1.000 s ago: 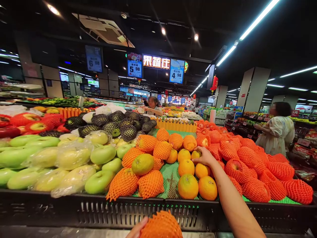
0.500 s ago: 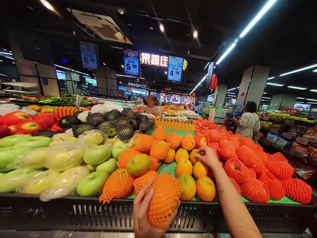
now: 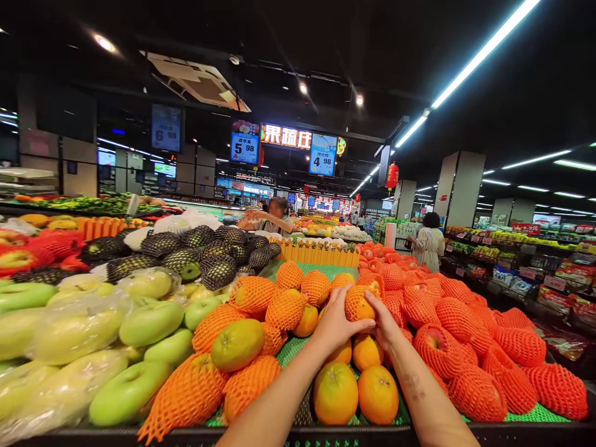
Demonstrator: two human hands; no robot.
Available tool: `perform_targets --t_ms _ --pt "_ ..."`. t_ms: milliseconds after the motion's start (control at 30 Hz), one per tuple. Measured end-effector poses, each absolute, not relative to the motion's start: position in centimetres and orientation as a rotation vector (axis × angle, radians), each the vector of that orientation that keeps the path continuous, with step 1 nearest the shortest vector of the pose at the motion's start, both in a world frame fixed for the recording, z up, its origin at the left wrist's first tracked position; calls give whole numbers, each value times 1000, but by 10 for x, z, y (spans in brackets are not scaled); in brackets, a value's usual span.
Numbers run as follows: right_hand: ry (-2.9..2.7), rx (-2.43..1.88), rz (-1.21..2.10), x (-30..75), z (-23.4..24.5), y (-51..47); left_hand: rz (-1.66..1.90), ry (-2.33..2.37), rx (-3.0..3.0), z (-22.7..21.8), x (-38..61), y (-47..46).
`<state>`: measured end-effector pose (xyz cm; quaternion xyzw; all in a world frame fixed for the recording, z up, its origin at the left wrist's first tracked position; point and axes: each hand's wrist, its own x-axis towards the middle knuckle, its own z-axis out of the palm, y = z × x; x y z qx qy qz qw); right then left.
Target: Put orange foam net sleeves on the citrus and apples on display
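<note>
A round fruit in orange foam netting [image 3: 359, 303] sits between my two hands, above the rows of bare oranges. My left hand [image 3: 339, 318] wraps its left side, with the thumb across the front. On the other side, my right hand [image 3: 383, 318] presses against the netting with its fingers. Below my wrists lie bare oranges [image 3: 378, 395], and a greenish one [image 3: 336, 393] is beside them. To the left are more fruits in orange netting [image 3: 254, 293] and an unwrapped green-yellow mango [image 3: 237, 345]. My hands hide part of the held fruit and some oranges behind.
Apples in red foam netting [image 3: 436, 349] are heaped to the right. Green apples [image 3: 152, 323] and bagged pale fruit [image 3: 74, 326] fill the left. Behind the oranges runs a low yellow fence [image 3: 316, 253]. One person [image 3: 274, 217] is beyond it, another [image 3: 427, 242] farther right.
My left hand has carried the netted fruit from the front edge forward and right, up to my right hand. Both hands now meet around a netted fruit. The camera view has shifted slightly.
</note>
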<state>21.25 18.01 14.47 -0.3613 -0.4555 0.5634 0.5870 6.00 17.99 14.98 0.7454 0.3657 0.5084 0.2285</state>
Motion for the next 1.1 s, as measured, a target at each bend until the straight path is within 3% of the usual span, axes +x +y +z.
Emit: perform_targets --t_ms 200,400,633,700,900,1100 --pt "-947 -748 1354 214 139 184 1663 884 2223 146 44 165" --pt "-1071 -644 1180 219 139 182 1631 924 2094 148 44 164" --pt "-1783 -749 268 216 139 178 1575 654 2036 151 37 166" --pt "-1927 -686 141 214 139 177 1552 673 1957 150 38 171" --pt "-1970 -676 209 213 140 175 1547 751 1775 143 41 190" --pt "-1932 -637 511 218 141 173 1428 1078 1691 139 41 191"
